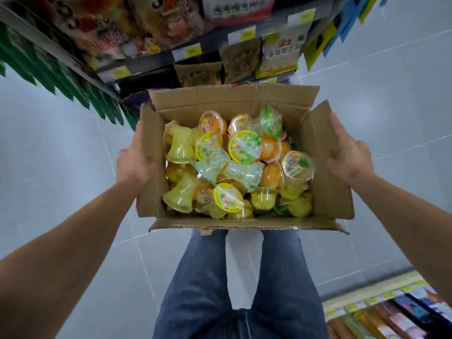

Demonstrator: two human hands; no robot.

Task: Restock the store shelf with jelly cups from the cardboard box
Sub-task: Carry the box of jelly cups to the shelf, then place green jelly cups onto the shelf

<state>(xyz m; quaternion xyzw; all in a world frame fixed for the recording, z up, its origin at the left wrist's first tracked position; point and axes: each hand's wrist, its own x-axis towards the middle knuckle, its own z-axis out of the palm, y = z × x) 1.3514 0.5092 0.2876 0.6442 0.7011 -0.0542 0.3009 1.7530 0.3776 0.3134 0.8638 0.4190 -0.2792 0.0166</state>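
Observation:
An open cardboard box [325, 167] hangs in the air in front of me, above my legs. It is full of several jelly cups [244, 146] in yellow, orange and green, lying jumbled in all directions. My left hand [133, 160] grips the box's left side, thumb over the flap. My right hand [347, 152] grips the right side, fingers curled over the right flap. The store shelf [156, 62] stands just beyond the box, stocked with snack bags.
Grey tiled floor [61, 148] lies on both sides. Green packets [49, 69] hang along the shelf's left end, blue and yellow ones [342, 28] on the right. A second low shelf [381, 311] with goods sits at the bottom right. My jeans-clad legs [234, 285] are below the box.

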